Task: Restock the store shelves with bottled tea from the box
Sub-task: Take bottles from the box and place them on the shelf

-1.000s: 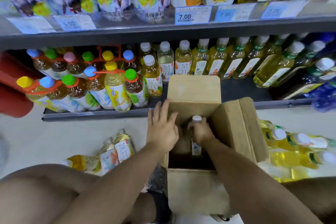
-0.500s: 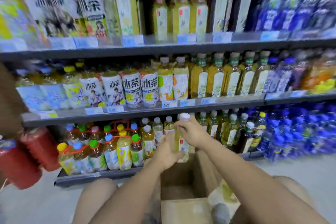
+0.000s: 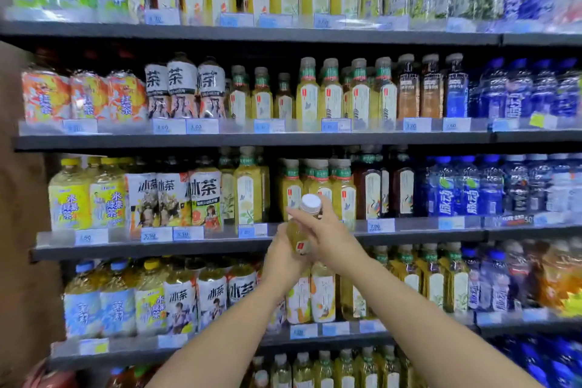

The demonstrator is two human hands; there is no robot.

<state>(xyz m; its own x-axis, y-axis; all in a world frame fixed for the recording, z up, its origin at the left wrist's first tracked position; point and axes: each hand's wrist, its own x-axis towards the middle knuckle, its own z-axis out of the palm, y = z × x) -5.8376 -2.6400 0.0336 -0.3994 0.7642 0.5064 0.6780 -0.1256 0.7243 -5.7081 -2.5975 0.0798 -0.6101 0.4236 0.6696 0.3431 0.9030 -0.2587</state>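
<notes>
Dark store shelves (image 3: pixel 195 140) lined with upright drink bottles (image 3: pixel 248 195).

I hold the tea bottle (image 3: pixel 299 236) before the shelf (image 3: pixel 157 250), my left hand (image 3: pixel 282 260) low on its left, my right hand (image 3: pixel 329 238) on its right; shelved bottles (image 3: pixel 341 192) stand behind it.

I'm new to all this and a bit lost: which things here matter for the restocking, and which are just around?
In the job: tea bottle, held by left hand and right hand; yellow tea row behind it.
Just around: blue bottles; cartoon-label iced teas; price tags.
</notes>
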